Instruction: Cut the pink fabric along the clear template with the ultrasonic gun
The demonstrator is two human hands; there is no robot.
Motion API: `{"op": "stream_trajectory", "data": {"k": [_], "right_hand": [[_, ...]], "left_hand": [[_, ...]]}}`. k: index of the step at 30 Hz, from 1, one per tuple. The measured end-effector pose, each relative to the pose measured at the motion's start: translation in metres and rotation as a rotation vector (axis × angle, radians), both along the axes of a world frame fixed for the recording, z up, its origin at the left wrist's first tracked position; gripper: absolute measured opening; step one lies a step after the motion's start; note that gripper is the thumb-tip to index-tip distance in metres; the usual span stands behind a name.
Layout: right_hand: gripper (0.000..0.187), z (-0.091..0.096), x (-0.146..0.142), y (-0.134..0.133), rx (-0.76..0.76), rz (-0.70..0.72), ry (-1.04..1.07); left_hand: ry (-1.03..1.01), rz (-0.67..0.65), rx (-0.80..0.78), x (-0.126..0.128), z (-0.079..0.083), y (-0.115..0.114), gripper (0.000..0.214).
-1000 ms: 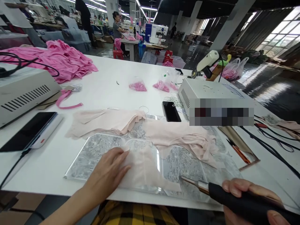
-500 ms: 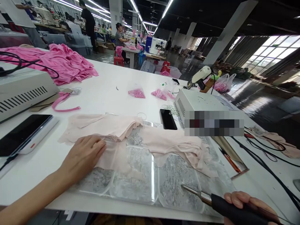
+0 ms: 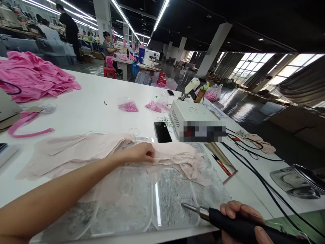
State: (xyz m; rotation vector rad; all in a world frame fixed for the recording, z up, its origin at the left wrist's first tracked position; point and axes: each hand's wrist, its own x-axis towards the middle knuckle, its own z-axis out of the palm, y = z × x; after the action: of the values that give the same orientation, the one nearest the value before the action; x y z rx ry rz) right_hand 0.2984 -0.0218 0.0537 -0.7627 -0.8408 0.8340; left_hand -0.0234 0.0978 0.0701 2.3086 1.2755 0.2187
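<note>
Since the earlier frame, the left hand [image 3: 141, 152] had moved rightward. The mottled board [image 3: 175, 195] lay partly under both pale fabric piles [image 3: 76, 149]; the left fingers curled at the right pile [image 3: 180, 152], hold unclear; the right hand [image 3: 241, 208] wrapped a black-handled tool [image 3: 217, 217].

Bare, tapering left forearm [image 3: 63, 193], bare left hand [image 3: 142, 152] and bare right hand [image 3: 237, 207]

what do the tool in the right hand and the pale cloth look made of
Tool: shiny tip, probably metal, by its bright glints; matte black grip, perhaps rubber or foam. Pale cloth: thin, matte fabric, judging by its soft folds; fibre unclear.
</note>
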Motion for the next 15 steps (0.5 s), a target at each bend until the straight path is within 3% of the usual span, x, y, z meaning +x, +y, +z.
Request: {"op": "stream_trajectory", "data": {"k": [5,10,15], "right_hand": [[0.020,0.003,-0.005,-0.001,-0.018,0.007,0.042],[0.020,0.014,-0.018,-0.006,0.004,-0.082,0.083],[0.022,0.017,-0.020,-0.016,-0.036,-0.190,0.112]], "left_hand": [[-0.098,0.028,0.030,-0.007,0.021,0.000,0.032],[-0.186,-0.003,0.096,0.001,0.047,-0.007,0.037],[-0.200,-0.148,0.009,0.007,0.064,-0.038,0.033]]}}
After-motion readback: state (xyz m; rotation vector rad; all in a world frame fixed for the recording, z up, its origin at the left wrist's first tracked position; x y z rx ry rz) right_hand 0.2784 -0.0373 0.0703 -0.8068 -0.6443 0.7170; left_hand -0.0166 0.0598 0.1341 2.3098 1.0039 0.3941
